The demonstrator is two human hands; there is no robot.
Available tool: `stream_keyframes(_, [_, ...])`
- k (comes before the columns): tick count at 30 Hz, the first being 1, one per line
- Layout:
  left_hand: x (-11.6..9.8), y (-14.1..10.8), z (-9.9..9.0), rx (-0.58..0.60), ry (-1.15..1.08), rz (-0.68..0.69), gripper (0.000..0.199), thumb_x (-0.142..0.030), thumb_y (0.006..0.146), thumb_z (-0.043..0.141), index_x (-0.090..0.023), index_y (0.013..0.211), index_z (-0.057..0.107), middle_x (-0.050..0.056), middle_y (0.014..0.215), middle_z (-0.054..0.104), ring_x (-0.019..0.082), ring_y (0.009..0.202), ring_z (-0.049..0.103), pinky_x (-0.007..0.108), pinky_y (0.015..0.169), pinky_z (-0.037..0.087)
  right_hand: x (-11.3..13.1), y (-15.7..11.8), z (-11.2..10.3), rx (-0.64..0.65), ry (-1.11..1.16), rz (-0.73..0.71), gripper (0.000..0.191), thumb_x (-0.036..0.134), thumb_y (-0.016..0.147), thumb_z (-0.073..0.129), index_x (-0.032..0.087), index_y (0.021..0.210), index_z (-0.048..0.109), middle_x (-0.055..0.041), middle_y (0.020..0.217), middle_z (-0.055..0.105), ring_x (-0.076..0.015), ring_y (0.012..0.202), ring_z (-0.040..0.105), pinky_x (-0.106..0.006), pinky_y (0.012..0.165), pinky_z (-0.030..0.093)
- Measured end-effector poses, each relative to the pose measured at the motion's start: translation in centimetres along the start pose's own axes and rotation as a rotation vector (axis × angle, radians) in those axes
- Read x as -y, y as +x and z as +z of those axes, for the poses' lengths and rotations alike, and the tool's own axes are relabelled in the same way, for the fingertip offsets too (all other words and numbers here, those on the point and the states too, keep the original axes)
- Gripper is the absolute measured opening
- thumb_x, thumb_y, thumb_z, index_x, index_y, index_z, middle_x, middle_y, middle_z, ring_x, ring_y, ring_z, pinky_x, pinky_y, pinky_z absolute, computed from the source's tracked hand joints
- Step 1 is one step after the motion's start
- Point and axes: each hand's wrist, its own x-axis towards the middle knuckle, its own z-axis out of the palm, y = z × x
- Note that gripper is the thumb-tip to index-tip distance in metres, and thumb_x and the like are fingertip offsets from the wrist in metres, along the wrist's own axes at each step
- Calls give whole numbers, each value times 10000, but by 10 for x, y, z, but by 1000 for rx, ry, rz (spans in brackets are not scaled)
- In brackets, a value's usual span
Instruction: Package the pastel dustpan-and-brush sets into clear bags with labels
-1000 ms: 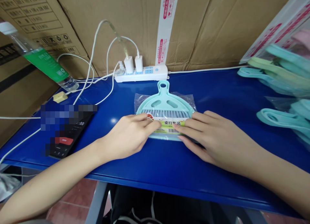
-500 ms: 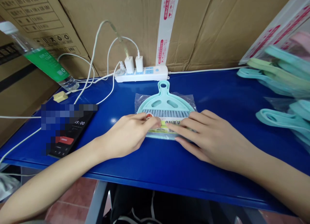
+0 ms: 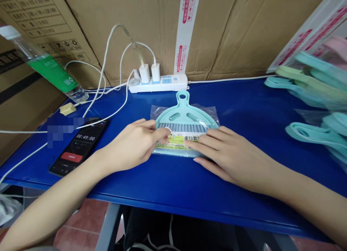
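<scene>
A light blue dustpan and brush set (image 3: pixel 183 111) lies flat on the blue table in a clear plastic bag, its handle pointing away from me. Across its lower part runs a yellow and white label (image 3: pixel 177 139). At the left end of the label is my left hand (image 3: pixel 135 144), its fingers curled and pinched together; whatever is between the fingertips is too small to tell. My right hand (image 3: pixel 230 155) rests on the right part of the bag and label with its fingers spread, covering that corner.
Behind the set is a white power strip (image 3: pixel 159 84) with chargers and cables. A phone (image 3: pixel 80 146) and a tilted bottle (image 3: pixel 51 70) are at the left. More bagged sets (image 3: pixel 311 131) lie at the right. Cardboard boxes (image 3: pixel 217 34) stand along the back.
My left hand has slid left along the label, uncovering more of its middle. My right hand has shifted slightly left. The set has stayed nearly in place.
</scene>
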Motion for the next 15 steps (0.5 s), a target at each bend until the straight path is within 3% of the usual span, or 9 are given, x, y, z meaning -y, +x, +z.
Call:
stream_keyframes(9, [0,-3,-6,18,8,-68,401,-47,860,351,-137,1140,624,38,753,582,191,708,596,312,690,523,-1,-1,4,66,28,-11,423,343,1025,350,140,1227,660,-84,822,669,-205,755,550,-325,708,399])
stream_keyframes(15, [4,-6,-14,139,83,-120,368,-64,843,383,-154,1058,668,18,701,550,154,586,545,257,572,466,0,-1,5,71,49,-7,434,349,1027,349,137,1237,665,-89,843,670,-210,772,538,-330,721,388])
